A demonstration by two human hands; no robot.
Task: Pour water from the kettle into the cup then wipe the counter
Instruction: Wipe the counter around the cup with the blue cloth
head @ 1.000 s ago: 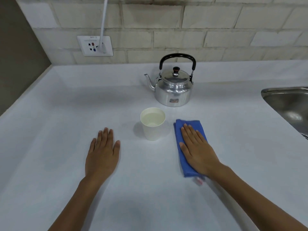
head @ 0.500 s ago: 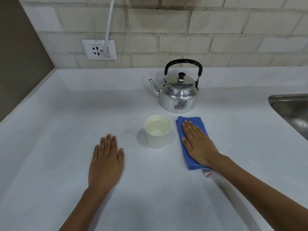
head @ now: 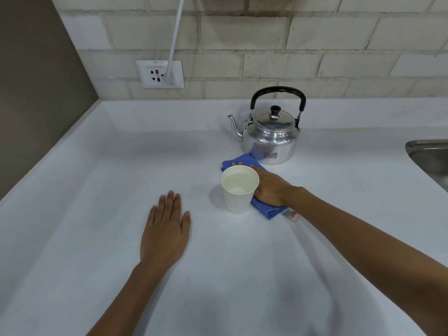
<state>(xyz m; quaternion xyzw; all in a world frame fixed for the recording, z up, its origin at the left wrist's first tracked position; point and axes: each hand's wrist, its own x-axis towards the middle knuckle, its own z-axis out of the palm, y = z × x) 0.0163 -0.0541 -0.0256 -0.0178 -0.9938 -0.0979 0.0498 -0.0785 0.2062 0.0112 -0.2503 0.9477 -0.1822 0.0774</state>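
Smooth white counter (head: 97, 214) | right hand (head: 269, 187) flat on folded blue cloth (head: 265, 208) | left hand (head: 164, 234) flat, empty

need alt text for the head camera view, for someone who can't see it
A right hand presses a blue cloth flat on a white counter, behind a paper cup full of water. The left hand rests flat nearby; a metal kettle stands behind the cloth.
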